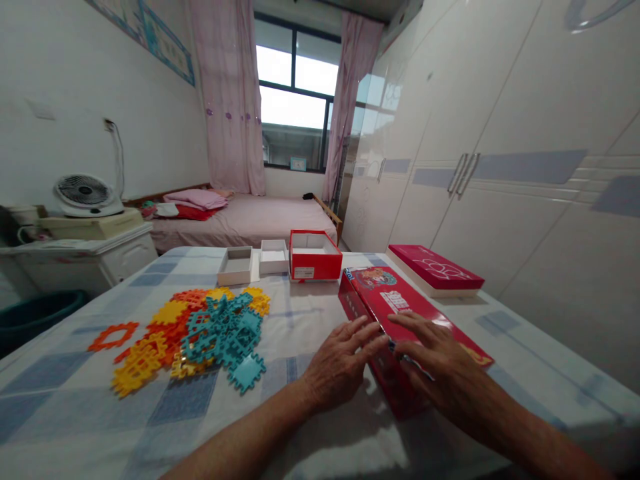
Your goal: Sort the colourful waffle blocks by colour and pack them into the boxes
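Note:
A long glossy red cardboard box (pixel 395 297) with printed pictures and white lettering lies on the table, set at an angle in front of me. My left hand (pixel 340 360) reaches to its near left edge, fingers stretched out and their tips touching the box. Spread over the top and the long side is my right hand (pixel 440 357), with fingers apart. Between the two hands a small dark and silvery spot shows at the box's edge; I cannot tell what it is. My hands hide part of the long side.
Teal interlocking plastic pieces (pixel 225 333) lie heaped with yellow pieces (pixel 140 367) and orange pieces (pixel 113 336) on the left. Behind stand an open red box (pixel 316 267), a grey-white tray (pixel 235 275) and a small white box (pixel 273 267). A flat crimson box (pixel 435 267) lies right.

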